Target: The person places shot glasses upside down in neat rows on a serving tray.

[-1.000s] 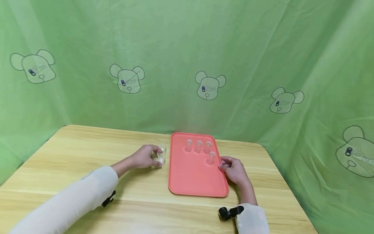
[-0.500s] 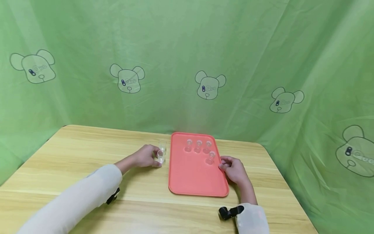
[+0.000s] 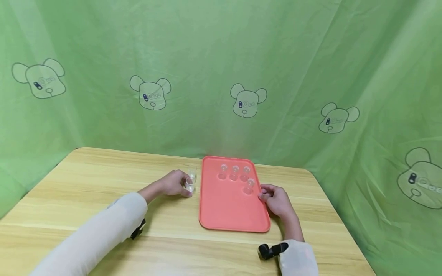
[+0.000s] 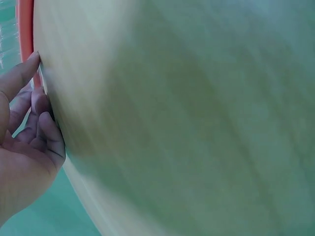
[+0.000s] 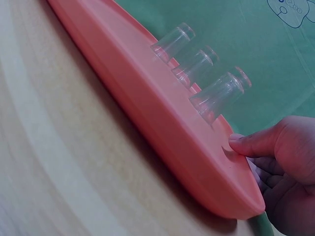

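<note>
Glass (image 3: 190, 187) beside tray (image 3: 233, 214), another glass (image 3: 192, 171) behind.

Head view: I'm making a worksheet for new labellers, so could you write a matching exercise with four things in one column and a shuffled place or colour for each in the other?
1 left hand
2 right hand
3 serving tray
4 curtain

A coral red
B around a small clear cup beside the serving tray
C green
D gripping the serving tray's right edge

Pairs: 1-B, 2-D, 3-A, 4-C
</note>
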Demonstrator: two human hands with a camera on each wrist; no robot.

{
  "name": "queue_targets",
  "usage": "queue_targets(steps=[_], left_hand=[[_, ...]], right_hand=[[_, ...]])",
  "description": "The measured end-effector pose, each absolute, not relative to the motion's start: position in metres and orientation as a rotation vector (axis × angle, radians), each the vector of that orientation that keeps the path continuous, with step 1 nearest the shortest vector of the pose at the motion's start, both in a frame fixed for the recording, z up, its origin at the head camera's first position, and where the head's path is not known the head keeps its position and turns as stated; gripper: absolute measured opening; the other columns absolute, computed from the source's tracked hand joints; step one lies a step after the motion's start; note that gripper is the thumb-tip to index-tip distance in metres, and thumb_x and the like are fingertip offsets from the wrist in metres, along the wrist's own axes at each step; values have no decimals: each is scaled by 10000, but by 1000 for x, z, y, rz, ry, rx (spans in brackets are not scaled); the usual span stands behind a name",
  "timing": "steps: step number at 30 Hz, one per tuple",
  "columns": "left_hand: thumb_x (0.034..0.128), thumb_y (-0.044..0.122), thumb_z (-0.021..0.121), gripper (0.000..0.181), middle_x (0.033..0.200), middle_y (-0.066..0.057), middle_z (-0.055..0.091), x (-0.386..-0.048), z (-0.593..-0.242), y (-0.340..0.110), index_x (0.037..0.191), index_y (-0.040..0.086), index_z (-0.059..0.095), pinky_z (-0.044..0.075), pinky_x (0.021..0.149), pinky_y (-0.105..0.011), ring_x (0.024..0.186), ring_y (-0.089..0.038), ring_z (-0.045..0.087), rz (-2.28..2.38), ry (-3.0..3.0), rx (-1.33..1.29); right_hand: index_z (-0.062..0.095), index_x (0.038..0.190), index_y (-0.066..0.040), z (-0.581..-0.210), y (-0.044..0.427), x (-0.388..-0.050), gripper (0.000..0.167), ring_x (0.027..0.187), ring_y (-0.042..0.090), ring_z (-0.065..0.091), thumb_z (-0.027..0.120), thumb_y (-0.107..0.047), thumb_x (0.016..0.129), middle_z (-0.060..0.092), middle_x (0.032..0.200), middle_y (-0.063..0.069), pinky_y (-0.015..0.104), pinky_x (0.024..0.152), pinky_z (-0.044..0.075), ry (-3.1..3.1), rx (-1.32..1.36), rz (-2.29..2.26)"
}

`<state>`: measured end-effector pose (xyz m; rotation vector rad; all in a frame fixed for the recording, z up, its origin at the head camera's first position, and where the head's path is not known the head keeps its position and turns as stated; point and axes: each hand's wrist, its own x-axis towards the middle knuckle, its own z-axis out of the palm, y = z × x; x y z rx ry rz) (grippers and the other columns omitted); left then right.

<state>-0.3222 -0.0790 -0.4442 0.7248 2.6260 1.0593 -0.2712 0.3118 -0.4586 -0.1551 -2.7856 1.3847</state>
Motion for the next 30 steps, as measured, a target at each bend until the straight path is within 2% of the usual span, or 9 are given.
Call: queue_targets(steps=[16, 23, 30], left_hand=[[790, 153, 884, 235, 791, 10, 636, -321, -440, -83, 943, 63, 729, 487, 689, -269, 722, -115, 550, 1029, 2635, 791], [778, 161, 892, 265, 796, 21, 666, -322, -432, -84, 975, 52, 752, 513, 708, -268, 737, -114, 588, 999, 2632, 831], [778, 167, 883, 207, 790, 41, 665, -322, -424, -81, 910, 79, 751, 513, 709, -253, 734, -86, 582, 933, 2654, 934]], right_hand=[[596, 1365, 40, -457, 311, -271, 374, 965, 257, 578, 633, -46, 1002, 639, 1118, 170, 248, 743, 509, -2784, -141, 1392], [599, 1362, 39, -456, 310, -270, 372, 965, 253, 581, 634, -48, 1003, 642, 1115, 164, 261, 758, 509, -2787, -137, 1375], [595, 1374, 23, -457, 310, -270, 377, 978, 259, 582, 623, -39, 1003, 639, 1125, 158, 263, 761, 520, -2796, -151, 1374]])
